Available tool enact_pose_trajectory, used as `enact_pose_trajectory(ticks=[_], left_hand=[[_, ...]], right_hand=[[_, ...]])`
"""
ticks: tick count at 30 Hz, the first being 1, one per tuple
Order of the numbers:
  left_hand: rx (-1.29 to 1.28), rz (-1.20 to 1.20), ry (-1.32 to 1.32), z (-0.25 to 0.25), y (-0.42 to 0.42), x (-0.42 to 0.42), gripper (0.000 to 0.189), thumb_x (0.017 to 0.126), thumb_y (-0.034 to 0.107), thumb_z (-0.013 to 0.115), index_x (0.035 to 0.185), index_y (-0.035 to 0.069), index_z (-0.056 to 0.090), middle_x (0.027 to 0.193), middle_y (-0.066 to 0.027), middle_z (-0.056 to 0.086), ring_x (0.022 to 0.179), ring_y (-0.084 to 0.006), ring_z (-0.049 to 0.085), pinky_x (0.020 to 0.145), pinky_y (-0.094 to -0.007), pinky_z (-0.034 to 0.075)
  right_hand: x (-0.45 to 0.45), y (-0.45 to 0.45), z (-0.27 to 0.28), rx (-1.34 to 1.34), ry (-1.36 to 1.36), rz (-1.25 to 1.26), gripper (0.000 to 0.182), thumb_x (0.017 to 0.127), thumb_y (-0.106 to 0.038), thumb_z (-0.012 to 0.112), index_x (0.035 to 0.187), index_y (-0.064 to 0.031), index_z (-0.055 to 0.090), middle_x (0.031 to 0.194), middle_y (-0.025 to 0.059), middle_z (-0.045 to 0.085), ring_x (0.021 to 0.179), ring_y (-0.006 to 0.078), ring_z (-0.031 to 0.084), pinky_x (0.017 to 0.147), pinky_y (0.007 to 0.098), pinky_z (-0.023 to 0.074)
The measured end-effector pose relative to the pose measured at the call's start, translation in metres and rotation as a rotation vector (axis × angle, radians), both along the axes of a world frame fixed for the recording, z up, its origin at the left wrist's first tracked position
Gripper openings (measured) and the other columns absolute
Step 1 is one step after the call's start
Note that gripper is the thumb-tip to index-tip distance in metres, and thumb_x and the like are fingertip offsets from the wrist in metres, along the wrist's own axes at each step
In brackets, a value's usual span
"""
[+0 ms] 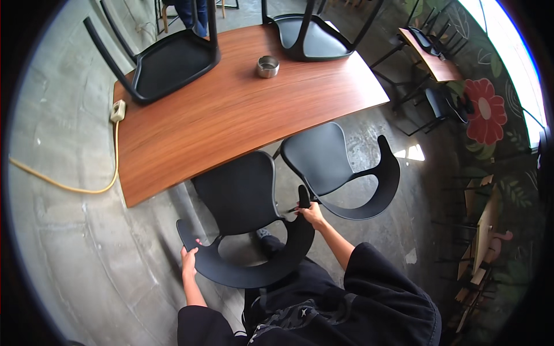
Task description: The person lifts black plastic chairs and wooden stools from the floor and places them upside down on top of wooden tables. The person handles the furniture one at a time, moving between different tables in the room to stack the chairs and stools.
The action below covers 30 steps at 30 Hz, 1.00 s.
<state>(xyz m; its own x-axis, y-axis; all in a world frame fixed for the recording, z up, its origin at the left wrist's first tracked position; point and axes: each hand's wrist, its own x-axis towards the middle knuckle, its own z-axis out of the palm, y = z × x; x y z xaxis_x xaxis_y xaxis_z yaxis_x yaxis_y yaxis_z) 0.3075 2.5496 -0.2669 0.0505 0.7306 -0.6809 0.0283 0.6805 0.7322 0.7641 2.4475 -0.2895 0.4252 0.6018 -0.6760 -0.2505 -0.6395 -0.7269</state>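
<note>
Both hands grip a black plastic chair point(249, 277) by the two ends of its curved backrest. My left hand point(189, 260) holds the left end, and my right hand point(310, 215) the right end. The chair's seat reaches partly under the edge of a wooden table point(242, 116). Close by on the right stands a second black chair point(322, 158), its seat front near the table's edge. On the tabletop, two more black chairs rest upside down, one at the left point(175, 65) and one at the back right point(314, 36), with a round metal ashtray point(268, 67) between them.
A socket box point(118, 110) with a yellow cable sits at the table's left edge beside the concrete wall point(56, 142). Another wooden table point(433, 60) carrying chairs stands at the upper right. At the top, a person's legs in blue trousers point(190, 15) show behind the table.
</note>
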Motion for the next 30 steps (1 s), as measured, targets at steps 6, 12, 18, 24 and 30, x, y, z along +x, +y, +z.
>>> enact_pose_trajectory(ticks=[6,12,18,24,30], left_hand=[[0.032,-0.034,0.025,-0.010,0.019,0.002,0.033,0.075,0.000,0.053,0.108,0.003,0.053,0.098,-0.0070,0.060,0.086,-0.0178,0.057,0.080,-0.0312,0.044],[-0.031,0.052,0.026,-0.001,0.015,0.018,0.030,0.074,0.001,0.054,0.104,0.004,0.056,0.098,-0.0060,0.060,0.086,-0.0173,0.056,0.079,-0.0307,0.044],[0.095,0.015,0.132,0.005,0.015,0.023,0.031,0.073,0.000,0.055,0.104,0.004,0.055,0.092,-0.0050,0.059,0.084,-0.0173,0.056,0.076,-0.0301,0.045],[0.163,0.090,0.221,-0.011,0.010,0.020,0.030,0.071,-0.003,0.058,0.100,0.003,0.057,0.092,-0.0035,0.060,0.082,-0.0154,0.056,0.076,-0.0284,0.044],[0.423,-0.216,1.010,0.006,-0.003,0.041,0.042,0.077,0.025,0.066,0.105,-0.004,0.055,0.100,-0.0243,0.060,0.094,-0.0388,0.058,0.082,-0.0422,0.045]], right_hand=[[0.009,0.019,-0.003,-0.013,0.042,-0.018,0.019,0.076,0.005,0.054,0.095,0.0058,0.056,0.081,0.0102,0.062,0.072,0.0188,0.064,0.062,0.0317,0.0516],[0.023,0.030,-0.006,-0.112,-0.111,0.069,0.027,0.076,-0.005,0.059,0.100,0.0068,0.055,0.091,0.0139,0.064,0.079,0.0231,0.064,0.067,0.0350,0.0520],[0.022,0.018,0.021,-0.329,-0.273,0.138,0.038,0.073,-0.021,0.063,0.102,0.0036,0.057,0.096,0.0180,0.062,0.090,0.0277,0.060,0.078,0.0355,0.0470],[-0.002,-0.029,0.051,0.078,0.187,-0.150,0.042,0.076,-0.002,0.057,0.118,-0.0039,0.047,0.099,0.0101,0.058,0.093,0.0194,0.057,0.077,0.0356,0.0478],[-0.027,-0.061,0.069,0.202,0.157,-0.091,0.063,0.072,0.008,0.053,0.129,-0.0155,0.040,0.100,0.0049,0.058,0.085,0.0172,0.060,0.065,0.0357,0.0537]])
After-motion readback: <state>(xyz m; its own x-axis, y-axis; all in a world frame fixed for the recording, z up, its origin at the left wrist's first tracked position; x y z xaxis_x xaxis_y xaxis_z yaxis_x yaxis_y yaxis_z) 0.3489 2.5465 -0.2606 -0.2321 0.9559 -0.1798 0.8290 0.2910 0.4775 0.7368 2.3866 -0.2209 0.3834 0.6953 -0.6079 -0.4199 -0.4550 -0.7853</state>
